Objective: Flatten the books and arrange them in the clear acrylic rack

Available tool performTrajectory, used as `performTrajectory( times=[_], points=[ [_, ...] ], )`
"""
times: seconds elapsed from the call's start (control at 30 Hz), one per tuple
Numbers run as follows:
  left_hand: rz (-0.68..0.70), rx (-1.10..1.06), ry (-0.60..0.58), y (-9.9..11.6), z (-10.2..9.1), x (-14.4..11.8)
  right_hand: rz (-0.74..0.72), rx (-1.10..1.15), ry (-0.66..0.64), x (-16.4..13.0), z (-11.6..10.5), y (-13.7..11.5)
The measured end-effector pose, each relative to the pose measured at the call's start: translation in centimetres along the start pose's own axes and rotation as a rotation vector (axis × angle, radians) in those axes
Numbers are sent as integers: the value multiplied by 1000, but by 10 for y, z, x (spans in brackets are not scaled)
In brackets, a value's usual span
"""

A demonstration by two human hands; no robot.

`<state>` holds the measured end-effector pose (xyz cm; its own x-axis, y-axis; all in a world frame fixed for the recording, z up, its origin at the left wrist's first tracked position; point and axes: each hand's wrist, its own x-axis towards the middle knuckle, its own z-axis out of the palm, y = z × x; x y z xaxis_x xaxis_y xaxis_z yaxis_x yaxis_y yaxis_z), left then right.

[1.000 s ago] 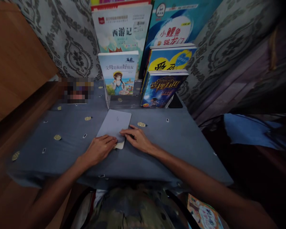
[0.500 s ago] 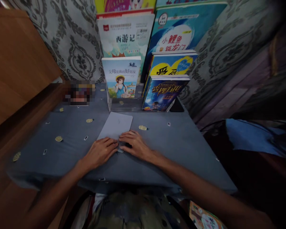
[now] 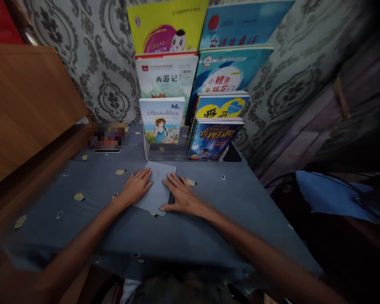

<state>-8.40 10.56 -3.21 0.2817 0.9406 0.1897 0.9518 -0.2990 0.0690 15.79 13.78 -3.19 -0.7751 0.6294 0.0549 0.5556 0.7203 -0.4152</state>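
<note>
On the grey notebook [image 3: 157, 185], at its nine o'clock edge, the left hand [image 3: 134, 188] lay flat, unclenched; at three, the right hand [image 3: 184, 196] spread loosely, grasping nothing. Apparently closed, the notebook rested on the tablecloth [image 3: 240, 198], no pages showing. At twelve, a clear rack [image 3: 167, 152] of books [image 3: 162, 120] blocked the way; at ten lay a pixelated item [image 3: 109, 137].
</note>
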Motion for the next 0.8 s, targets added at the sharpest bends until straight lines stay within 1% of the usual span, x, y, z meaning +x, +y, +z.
performTrajectory(
  times=[0.1,0.2,0.3,0.37,0.4,0.5,0.57,0.6,0.7,0.8],
  points=[
    [-57,34,49,-3,9,13,78,50,8,8,-4,12],
    [-103,52,92,-1,14,20,139,86,30,15,-6,20],
    [-102,-29,122,-1,14,26,163,94,53,18,-6,21],
    [-123,-167,124,-6,12,30,177,92,49,18,-5,19],
    [-155,-268,128,-9,11,33,181,94,49,17,-5,18],
    [-357,-685,167,-20,9,44,190,109,58,14,-4,14],
    [-476,-885,199,-23,8,49,186,119,71,11,-2,14],
    [-504,-937,212,-22,9,50,181,122,77,10,-1,14],
    [-504,-997,247,-13,13,51,160,125,100,8,5,17],
    [-516,-1155,294,-2,19,50,141,163,149,6,11,21]
  ],
)
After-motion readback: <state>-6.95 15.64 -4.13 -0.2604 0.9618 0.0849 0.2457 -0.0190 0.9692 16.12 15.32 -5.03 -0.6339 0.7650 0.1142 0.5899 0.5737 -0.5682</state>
